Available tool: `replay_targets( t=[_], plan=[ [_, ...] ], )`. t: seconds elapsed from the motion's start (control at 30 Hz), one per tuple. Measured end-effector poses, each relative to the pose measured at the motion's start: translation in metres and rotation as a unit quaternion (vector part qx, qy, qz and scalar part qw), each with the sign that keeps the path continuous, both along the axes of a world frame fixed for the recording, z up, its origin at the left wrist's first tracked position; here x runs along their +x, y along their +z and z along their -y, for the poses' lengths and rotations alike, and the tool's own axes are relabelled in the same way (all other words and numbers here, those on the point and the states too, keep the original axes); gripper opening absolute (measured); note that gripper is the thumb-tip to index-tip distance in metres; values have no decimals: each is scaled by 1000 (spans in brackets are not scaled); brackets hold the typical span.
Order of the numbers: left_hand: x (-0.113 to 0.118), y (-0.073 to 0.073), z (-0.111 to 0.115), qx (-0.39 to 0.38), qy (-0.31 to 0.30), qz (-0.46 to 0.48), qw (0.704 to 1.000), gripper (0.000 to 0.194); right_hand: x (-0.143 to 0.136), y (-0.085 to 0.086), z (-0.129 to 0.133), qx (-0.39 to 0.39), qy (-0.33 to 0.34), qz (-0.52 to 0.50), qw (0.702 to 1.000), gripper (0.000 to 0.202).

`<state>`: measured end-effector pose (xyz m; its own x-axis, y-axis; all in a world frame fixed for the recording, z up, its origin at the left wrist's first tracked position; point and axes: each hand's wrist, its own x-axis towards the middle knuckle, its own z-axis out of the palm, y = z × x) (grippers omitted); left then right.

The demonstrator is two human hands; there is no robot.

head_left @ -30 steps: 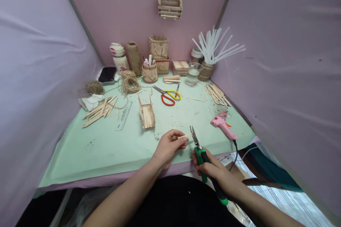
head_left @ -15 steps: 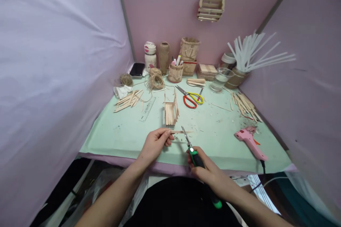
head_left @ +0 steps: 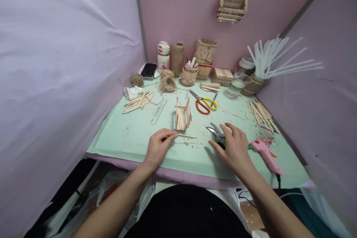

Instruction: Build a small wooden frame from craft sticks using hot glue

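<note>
1. One wooden stick (head_left: 187, 136) is pinched at its left end between the thumb and fingers of the left hand (head_left: 160, 147); its narrow free end is pointed rightward and seems slightly raised above the green tabletop (head_left: 134, 139).
2. Half a second ago, the snips (head_left: 218, 134) were gripped in the right hand (head_left: 235, 145), with their blades at the stick; now they are seen lying on the tabletop, blades parted and well clear of the wood.
3. The right hand's grip is relaxed: thumb and fingers are spread wide over the handles, and nothing is seen clasped. Whether the snips are still touched cannot be told.
4. By this change, the trimming appears to be paused or finished, and the right hand is judged free for other work.
5. The small stick-built frame (head_left: 182, 117) is left standing just beyond the stick, untouched, with the pink glue gun (head_left: 266, 154) placed near the right hand.
</note>
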<state>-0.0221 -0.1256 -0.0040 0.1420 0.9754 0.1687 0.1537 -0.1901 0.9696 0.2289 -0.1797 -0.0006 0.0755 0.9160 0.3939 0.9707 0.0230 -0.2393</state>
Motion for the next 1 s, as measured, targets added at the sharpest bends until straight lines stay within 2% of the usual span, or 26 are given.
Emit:
replay_targets(
  t=[0.07, 0.13, 0.2, 0.3, 0.53, 0.67, 1.0],
  plan=[
    [0, -1, 0, 9, -6, 0, 1000, 12, -16, 7, -6, -6, 76, -64, 995, 42],
    [1, -1, -1, 9, -11, -2, 1000, 12, -34, 12, -13, -45, 145, -132, 980, 26],
    [1, 0, -2, 1, -14, -8, 1000, 13, -47, 12, -21, -74, 177, -181, 965, 14],
    [-1, -1, -6, -22, -17, -32, 999, 13, -55, 5, -31, -59, 171, -195, 964, 16],
    [-7, -4, -23, 11, 23, -98, 995, 20, -56, -8, -39, 18, 137, -89, 986, 16],
    [-6, -2, -31, 22, -2, -107, 994, 24, -61, -11, -41, 30, 127, -58, 990, 15],
    [-1, -1, -46, 12, -46, -128, 991, 18, -60, -14, -44, 35, 130, -99, 986, 13]
  ],
)
